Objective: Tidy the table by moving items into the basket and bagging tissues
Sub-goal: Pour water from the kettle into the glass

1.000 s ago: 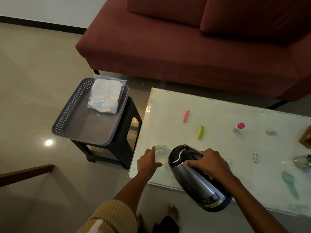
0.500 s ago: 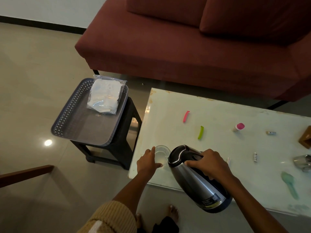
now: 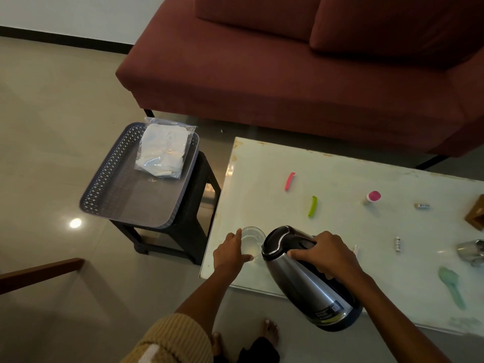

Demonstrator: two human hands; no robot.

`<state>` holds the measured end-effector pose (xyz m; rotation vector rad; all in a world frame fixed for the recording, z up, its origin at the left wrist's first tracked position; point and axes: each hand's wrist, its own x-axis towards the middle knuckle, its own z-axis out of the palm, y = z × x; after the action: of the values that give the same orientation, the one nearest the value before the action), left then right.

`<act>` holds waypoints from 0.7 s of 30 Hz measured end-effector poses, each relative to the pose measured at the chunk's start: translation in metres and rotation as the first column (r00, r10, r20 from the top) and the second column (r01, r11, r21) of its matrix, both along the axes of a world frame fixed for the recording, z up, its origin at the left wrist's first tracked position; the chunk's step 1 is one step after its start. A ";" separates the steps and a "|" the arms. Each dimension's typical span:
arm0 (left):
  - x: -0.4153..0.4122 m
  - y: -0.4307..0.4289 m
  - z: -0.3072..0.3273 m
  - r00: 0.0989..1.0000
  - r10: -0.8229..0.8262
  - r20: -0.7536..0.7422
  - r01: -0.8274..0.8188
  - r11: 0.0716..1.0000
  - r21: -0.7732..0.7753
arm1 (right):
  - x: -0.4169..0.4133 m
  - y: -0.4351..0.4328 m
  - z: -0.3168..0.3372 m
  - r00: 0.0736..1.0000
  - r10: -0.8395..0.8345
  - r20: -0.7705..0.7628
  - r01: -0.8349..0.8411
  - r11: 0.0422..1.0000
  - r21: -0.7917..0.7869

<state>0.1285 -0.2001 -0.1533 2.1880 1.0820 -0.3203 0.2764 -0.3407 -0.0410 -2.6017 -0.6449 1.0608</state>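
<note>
Both hands work at the counter edge: left hand fingers curl round a glass, right hand grips the tilted kettle by its handle.

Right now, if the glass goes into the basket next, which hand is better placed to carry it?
Left. The left hand curls around the glass near the left edge of the table, with the basket on a stool beyond that edge. The right hand grips the tilted kettle.

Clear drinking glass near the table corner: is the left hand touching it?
Touching. The head view shows the left hand curled round the clear drinking glass, thumb on its wall.
</note>
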 end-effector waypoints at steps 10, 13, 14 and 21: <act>0.000 0.000 0.002 1.000 -0.008 -0.008 0.008 1.000 0.008 | 0.002 0.000 -0.001 1.000 0.005 0.005 -0.005 1.000 -0.005; 0.000 0.000 0.003 1.000 -0.006 -0.006 0.006 1.000 0.009 | 0.001 0.000 0.000 1.000 0.003 0.011 -0.003 1.000 -0.003; 0.001 0.000 0.003 1.000 -0.006 -0.004 0.006 1.000 0.006 | 0.001 0.000 0.000 1.000 -0.001 0.011 0.001 1.000 0.000; 0.000 -0.001 0.003 1.000 -0.005 0.001 0.005 1.000 0.015 | 0.000 0.000 0.002 1.000 -0.017 0.007 0.017 1.000 0.003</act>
<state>0.1283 -0.2011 -0.1503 2.2038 1.0822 -0.3142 0.2762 -0.3409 -0.0390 -2.6043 -0.6239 1.0455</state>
